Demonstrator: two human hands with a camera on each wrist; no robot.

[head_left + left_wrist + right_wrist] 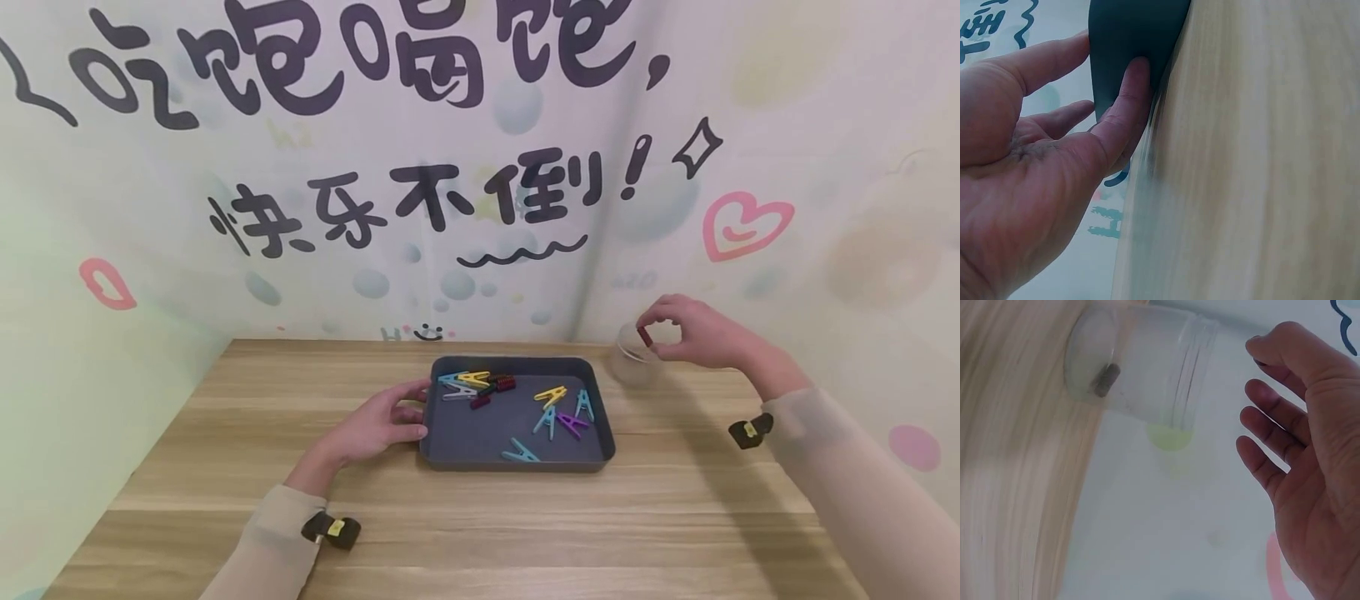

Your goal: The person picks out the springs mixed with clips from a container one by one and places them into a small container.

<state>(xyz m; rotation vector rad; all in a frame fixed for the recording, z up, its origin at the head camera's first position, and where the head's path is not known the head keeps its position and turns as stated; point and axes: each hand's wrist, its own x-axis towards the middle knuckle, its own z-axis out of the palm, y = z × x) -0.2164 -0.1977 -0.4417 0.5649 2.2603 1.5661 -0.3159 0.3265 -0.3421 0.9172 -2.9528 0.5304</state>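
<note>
Both hands are at work over the worktop (375, 533), each in a different way. Relaxed fingers of the left hand (378, 425) touch the outside of the tray (517, 467) at its left end, gripping nothing; this looks like a light steadying contact, kept outside so that the contents stay untouched. Finger and thumb of the right hand (701, 332) pinch a small red piece (645, 337) near the mouth of the clear jar (636, 368); from the right wrist, the fingertips stand above the rim and apart from it. A fingertip pinch suits something so small, and probably keeps the palm clear of the jar. Upright beyond the tray's right end, the jar turns its mouth up towards that hand, and one dark piece (1108, 380) lies at its bottom. Inside the tray, the other pieces (506, 383) lie near the back left, mixed with several pegs (461, 385); their overlap would make picking one out fiddly. Yellow, blue and purple pegs lie loosely to the right, and a single blue peg (521, 452) is near the front wall. The tray's raised walls likely serve to keep everything from straying.
</note>
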